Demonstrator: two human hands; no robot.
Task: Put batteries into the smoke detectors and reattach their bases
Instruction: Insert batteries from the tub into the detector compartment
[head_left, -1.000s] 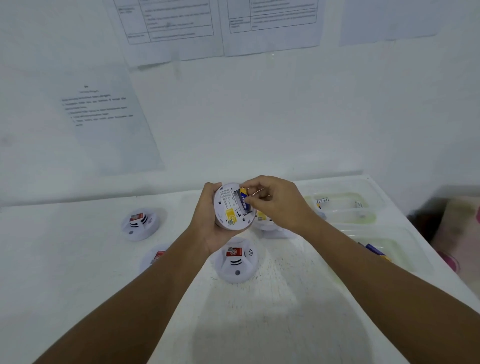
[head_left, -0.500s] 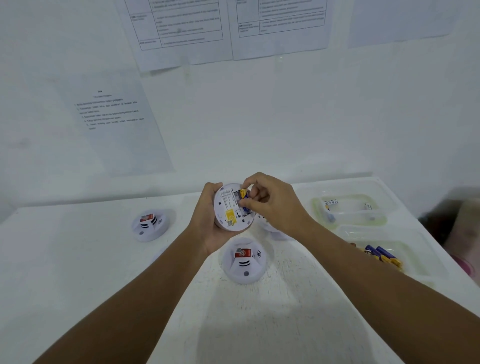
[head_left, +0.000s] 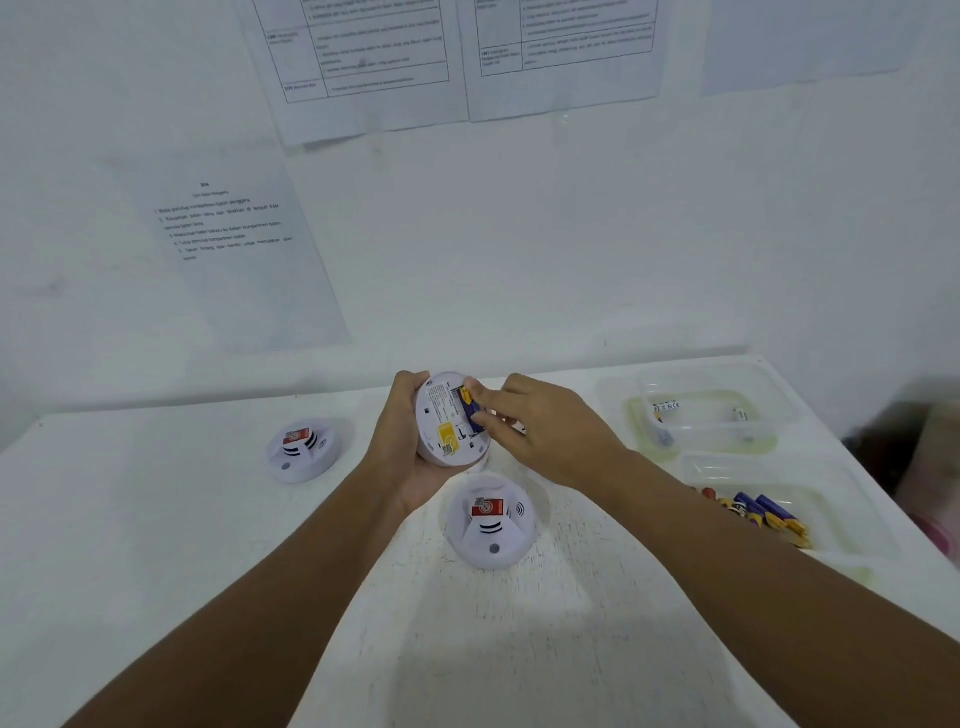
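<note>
The left hand (head_left: 410, 441) holds a white smoke detector (head_left: 449, 418) above the desk (head_left: 156, 519), its grip curled round the rim with the back face turned toward the camera; that face carries small print and a yellow label. The right hand (head_left: 540, 431) reaches in from the detector's right, thumb and forefinger pinching a blue and yellow battery (head_left: 471, 410) that sits in the compartment at the detector's right edge. How deep the battery is seated cannot be told.

Just below the held detector a second detector (head_left: 491, 522) rests on the desk, dome up, with a red sticker on top. A third detector (head_left: 303, 449), also red-stickered, lies on the desk well to the left of the held one.

To the right of the held detector stand two clear plastic tubs: the far tub (head_left: 701, 415) holds a few pale items too small to make out, and the near tub (head_left: 810, 519) holds a loose cluster of spare batteries (head_left: 758, 512), blue with yellow ends. Printed sheets (head_left: 363, 62) hang on the white wall above the held detector
</note>
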